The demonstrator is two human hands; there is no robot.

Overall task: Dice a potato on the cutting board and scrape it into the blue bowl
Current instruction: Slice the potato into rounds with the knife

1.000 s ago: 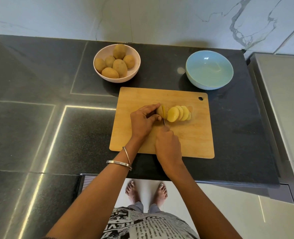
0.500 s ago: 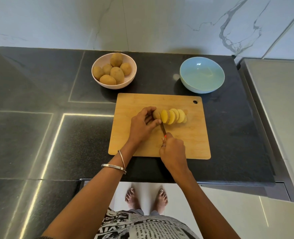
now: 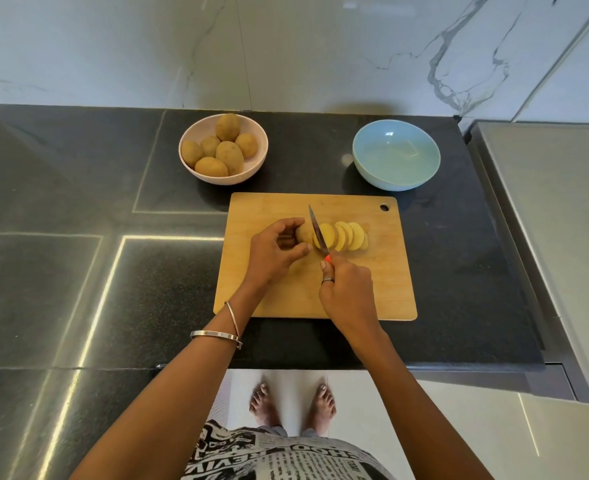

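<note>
Head view: potato [image 3: 305,233] lies mid cutting board [image 3: 286,289], right portion already cut into a leaning row of slices [image 3: 346,235], unsliced brown end on the left. Left hand [image 3: 275,252] grips that end, fingers curled over it, thumb at the near side. Right hand [image 3: 346,292] wraps the knife [image 3: 317,233] by its orange-red handle, forefinger along the top.

Change: a second ago the blade was sunk in the potato with little of it showing; now it is lifted, tip pointing away from the person, resting against the face of the newest slice. Judgement: one cut finished, next stroke being set further left; only a short stub remains to slice. Dicing proper not begun, slices not yet crosscut.

Blue bowl [image 3: 396,154] sits beyond the board's far right corner, holding nothing visible. Pink bowl [image 3: 189,147] of whole potatoes [image 3: 229,152] beyond the far left corner, both on the dark counter [image 3: 78,271].

Hard to make out: handle mostly hidden in the fist; stub length masked by left fingers; slice count uncertain from overlap.
</note>
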